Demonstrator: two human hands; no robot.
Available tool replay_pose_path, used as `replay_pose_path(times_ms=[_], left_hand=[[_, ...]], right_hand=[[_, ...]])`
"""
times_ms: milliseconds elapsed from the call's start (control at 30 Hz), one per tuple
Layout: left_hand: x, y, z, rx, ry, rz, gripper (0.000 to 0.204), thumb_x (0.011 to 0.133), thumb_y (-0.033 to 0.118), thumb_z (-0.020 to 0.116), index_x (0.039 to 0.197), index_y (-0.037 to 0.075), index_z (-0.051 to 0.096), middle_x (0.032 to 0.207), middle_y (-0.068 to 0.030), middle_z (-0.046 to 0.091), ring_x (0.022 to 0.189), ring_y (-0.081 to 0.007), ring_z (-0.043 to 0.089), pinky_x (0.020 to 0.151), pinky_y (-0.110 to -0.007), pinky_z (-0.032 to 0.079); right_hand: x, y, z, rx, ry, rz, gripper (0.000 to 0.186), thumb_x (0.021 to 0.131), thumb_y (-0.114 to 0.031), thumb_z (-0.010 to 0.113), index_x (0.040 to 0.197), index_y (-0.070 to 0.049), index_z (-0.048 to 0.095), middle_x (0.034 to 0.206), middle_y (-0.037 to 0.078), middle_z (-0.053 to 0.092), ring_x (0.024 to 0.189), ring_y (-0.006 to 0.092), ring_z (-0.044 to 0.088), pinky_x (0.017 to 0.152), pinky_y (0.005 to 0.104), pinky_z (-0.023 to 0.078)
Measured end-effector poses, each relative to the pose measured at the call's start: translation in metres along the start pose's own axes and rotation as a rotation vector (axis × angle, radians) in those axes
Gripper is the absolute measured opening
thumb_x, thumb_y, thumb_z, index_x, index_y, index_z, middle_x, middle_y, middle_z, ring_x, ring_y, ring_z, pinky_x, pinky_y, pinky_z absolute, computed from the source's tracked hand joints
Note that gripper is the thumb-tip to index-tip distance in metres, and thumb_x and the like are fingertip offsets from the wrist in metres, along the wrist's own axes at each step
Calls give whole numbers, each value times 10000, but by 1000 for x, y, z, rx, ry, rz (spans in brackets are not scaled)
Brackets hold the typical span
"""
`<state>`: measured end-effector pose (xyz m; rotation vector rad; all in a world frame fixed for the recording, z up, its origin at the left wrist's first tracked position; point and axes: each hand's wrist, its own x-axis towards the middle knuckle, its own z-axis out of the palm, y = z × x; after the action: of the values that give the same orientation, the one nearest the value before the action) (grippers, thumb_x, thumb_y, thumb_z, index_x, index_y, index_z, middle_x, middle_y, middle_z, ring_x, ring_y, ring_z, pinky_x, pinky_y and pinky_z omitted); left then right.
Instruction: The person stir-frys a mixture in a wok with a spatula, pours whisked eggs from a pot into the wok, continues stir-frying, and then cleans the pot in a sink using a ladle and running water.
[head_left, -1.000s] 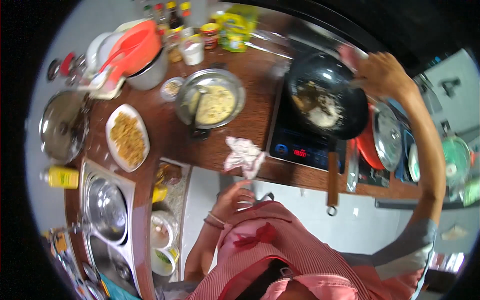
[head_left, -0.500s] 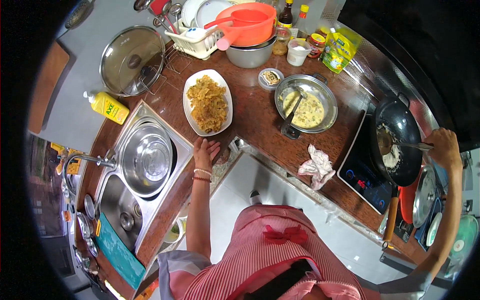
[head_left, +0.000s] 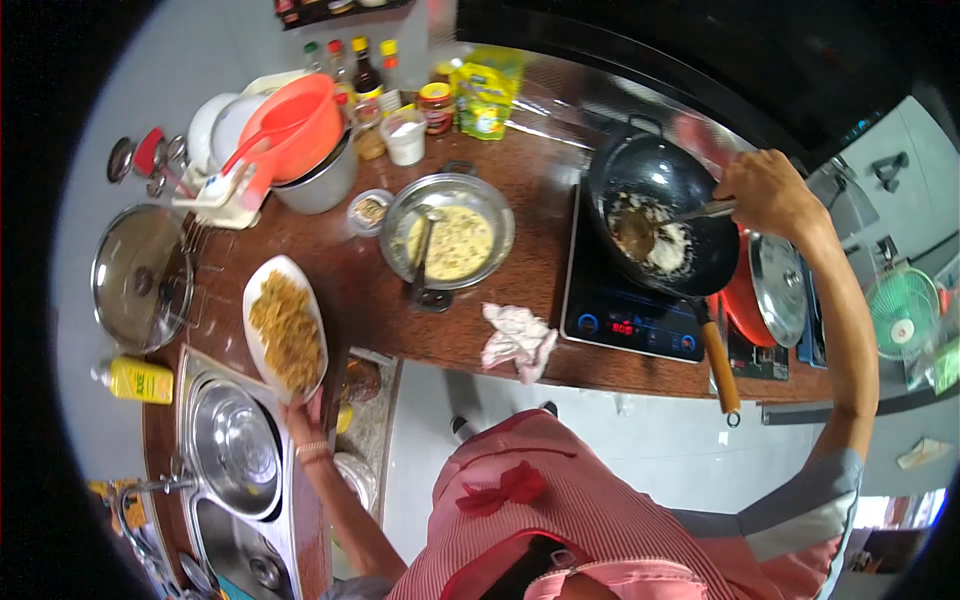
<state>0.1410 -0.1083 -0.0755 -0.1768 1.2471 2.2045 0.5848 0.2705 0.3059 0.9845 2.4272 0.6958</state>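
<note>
At lower left of the frame, a white plate (head_left: 285,330) of fried food is gripped at its near edge by the left hand (head_left: 305,415). At upper right, a ladle (head_left: 660,222) is held in the wok (head_left: 660,215) by the right hand (head_left: 765,190), fingers seemingly closed round its handle.

Left arm low, reaching forward-left, elbow slightly bent, bracelets on wrist, left hand (head_left: 305,412) gripping with fingers up. Right arm stretched far out right, forearm raised, right hand (head_left: 765,192) curled in closed fist, knuckles up.
</note>
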Motion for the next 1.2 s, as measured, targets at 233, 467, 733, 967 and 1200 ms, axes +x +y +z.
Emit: replay_pose_path(times_ms=[233, 467, 733, 967, 1200], left_hand=[[-120, 29, -30, 214, 64, 40, 561, 747, -27, 524, 1284, 63, 389, 1068, -138, 577, 744, -222, 646, 589, -258, 575], [-201, 40, 37, 280, -150, -33, 551, 740, -13, 523, 1273, -10, 381, 1091, -173, 563, 787, -255, 648, 586, -318, 595], [-202, -39, 89, 456, -321, -243, 550, 747, 57, 481, 1290, 38, 395, 1119, -143, 540, 973, -262, 576, 656, -345, 563], [-195, -87, 168, 560, -530, -378, 579, 732, 19, 452, 1306, 62, 386, 1035, -110, 596, 792, -208, 648, 634, -306, 574], [-176, -109, 184, 582, -645, -413, 564, 756, 45, 457, 1314, 50, 374, 1070, -109, 591, 821, -206, 646, 638, -297, 570]], right_hand=[[-11, 16, 6, 37, -19, -9, 272, 569, -60, 623, 821, -137, 694, 797, 71, 615, 863, 230, 577, 741, 347, 455], [-14, 36, 16, 84, 95, -79, 307, 549, -73, 637, 847, -114, 697, 768, 90, 619, 821, 254, 581, 746, 359, 460], [-16, 36, 10, 133, 118, -105, 206, 595, -48, 633, 791, -73, 691, 793, 91, 633, 857, 240, 600, 770, 345, 469], [-21, 45, 27, 127, 201, -114, 226, 600, -35, 627, 808, -89, 697, 814, 91, 633, 869, 244, 594, 774, 342, 465], [-21, 54, 37, 142, 270, -161, 300, 579, -64, 647, 870, -111, 705, 756, 85, 628, 813, 247, 587, 742, 349, 461]])
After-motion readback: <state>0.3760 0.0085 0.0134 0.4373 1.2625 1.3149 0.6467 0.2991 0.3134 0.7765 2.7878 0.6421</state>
